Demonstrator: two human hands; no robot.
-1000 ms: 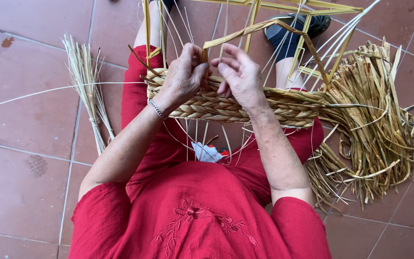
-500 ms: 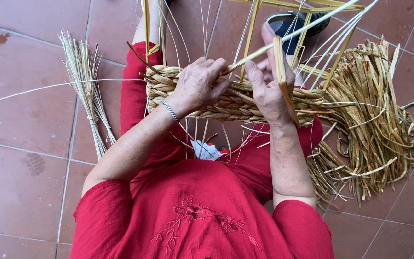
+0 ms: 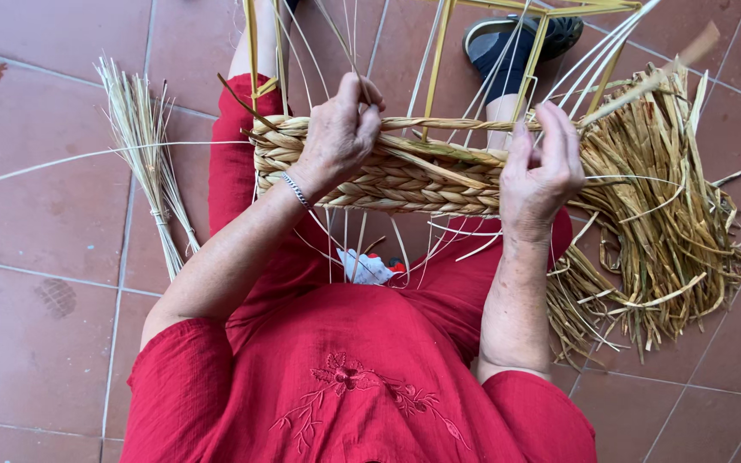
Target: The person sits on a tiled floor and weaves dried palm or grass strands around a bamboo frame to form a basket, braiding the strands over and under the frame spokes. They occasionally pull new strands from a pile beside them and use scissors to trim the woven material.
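Note:
A woven straw band (image 3: 405,176) made of plaited rows lies across my lap, with thin upright stakes rising from it. My left hand (image 3: 340,133) rests on its upper edge and pinches one of the thin stakes. At the band's right end, my right hand (image 3: 544,167) grips a flat straw strand (image 3: 645,86) that stretches up and to the right. I wear a red top and red trousers, with a thin bracelet on the left wrist.
A loose heap of straw strands (image 3: 671,214) lies on the terracotta tile floor (image 3: 36,240) at the right. A tied straw bundle (image 3: 147,163) lies on the left. A dark shoe (image 3: 508,43) shows at the top. A small white and red object (image 3: 369,267) sits in my lap.
My right hand has moved from beside the left hand out to the right, drawing the flat strand along the band. My left hand has stayed on the upper edge.

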